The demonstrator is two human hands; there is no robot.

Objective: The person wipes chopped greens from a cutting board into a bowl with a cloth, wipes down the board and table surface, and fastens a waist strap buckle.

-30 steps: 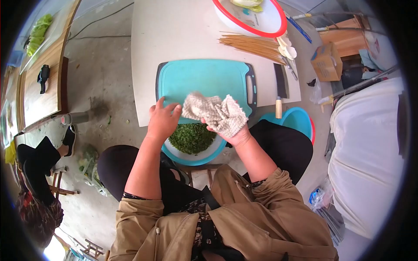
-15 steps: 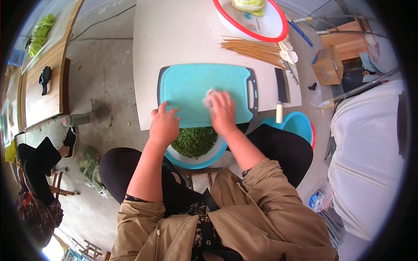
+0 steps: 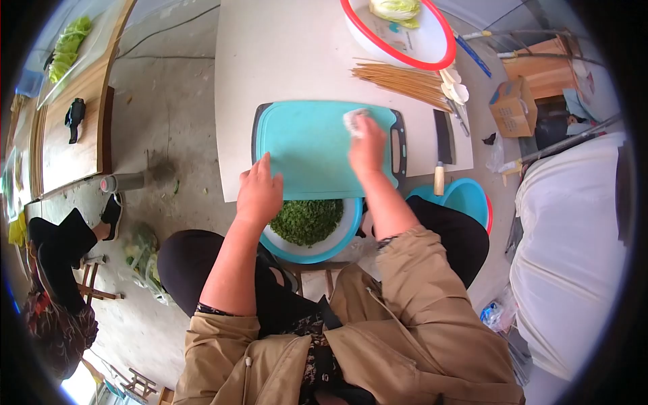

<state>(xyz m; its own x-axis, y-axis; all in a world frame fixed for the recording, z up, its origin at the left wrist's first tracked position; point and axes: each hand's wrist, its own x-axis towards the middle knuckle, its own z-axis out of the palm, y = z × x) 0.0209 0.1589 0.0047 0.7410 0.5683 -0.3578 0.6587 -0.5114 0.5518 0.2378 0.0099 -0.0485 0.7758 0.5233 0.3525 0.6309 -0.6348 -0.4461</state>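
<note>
So, we have pale table bearing teal cutting board, set at near edge, likely for easy reach; basin of chopped greens just below that edge, probably handy for scraping into; knife right of board, apparently parked clear; our left hand, fingers loosely spread, touches board's near-left edge, likely steadying; our right hand grips bunched cloth at board's far right.

Pale table bearing turquoise board, sticks, knife, basin
</note>
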